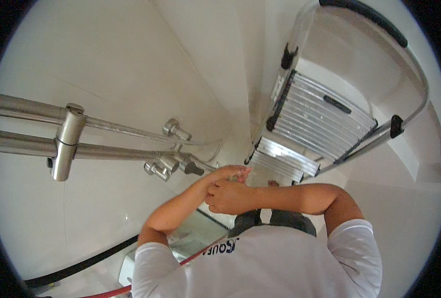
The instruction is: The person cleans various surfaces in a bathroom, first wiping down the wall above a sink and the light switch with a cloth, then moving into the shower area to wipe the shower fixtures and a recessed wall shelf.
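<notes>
My left hand [232, 171] is held out in front of my body, its fingers pointing right. Across its wrist and palm lies my right hand [230, 197], with the fingers curled inward. The two hands touch. A small greenish and pink patch shows between them, too blurred to name. Whether either hand grips something is hidden. Just left of my hands, a brushed-metal shower mixer [168, 164] with a dark lever [191, 167] is fixed to the wall, and a flexible shower hose [146, 136] runs beside it.
An aluminium step ladder [323, 111] with a black-padded top rail [369, 16] stands at the right. On the left wall is a shower rail [108, 152] with a handset holder [68, 141]. A glass panel [198, 234] and a red hose or cord [108, 292] are at lower left.
</notes>
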### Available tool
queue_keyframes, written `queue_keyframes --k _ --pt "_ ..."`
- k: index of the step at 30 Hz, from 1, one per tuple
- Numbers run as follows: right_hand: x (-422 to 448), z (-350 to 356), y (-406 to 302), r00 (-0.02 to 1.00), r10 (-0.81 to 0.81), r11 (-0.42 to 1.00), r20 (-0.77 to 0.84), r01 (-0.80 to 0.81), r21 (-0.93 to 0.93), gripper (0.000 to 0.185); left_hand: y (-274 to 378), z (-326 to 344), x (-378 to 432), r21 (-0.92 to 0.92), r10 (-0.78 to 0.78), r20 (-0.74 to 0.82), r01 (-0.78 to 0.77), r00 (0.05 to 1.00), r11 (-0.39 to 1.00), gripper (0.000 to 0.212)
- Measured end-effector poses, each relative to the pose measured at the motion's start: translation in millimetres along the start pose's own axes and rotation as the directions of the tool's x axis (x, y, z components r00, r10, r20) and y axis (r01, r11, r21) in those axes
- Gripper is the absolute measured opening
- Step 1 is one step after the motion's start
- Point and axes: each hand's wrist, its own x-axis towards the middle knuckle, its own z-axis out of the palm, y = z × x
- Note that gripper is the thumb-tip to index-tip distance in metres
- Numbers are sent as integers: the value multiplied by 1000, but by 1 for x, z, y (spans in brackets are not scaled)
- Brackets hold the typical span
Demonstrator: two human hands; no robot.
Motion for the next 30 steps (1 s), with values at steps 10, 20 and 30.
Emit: queue_keyframes --k 10,20,30 --pt "4 168 -25 997 5 994 76 3 -107 13 -28 18 7 575 -123 -162 195 979 795 35" --pt "-20 365 9 872 422 874 -247 -319 367 20 -65 -18 55 775 151 -386 231 910 588 31" --pt "-55 70 12 297 919 368 -258 -417 831 49 -40 43 4 -303 330 -699 -681 634 667 31"
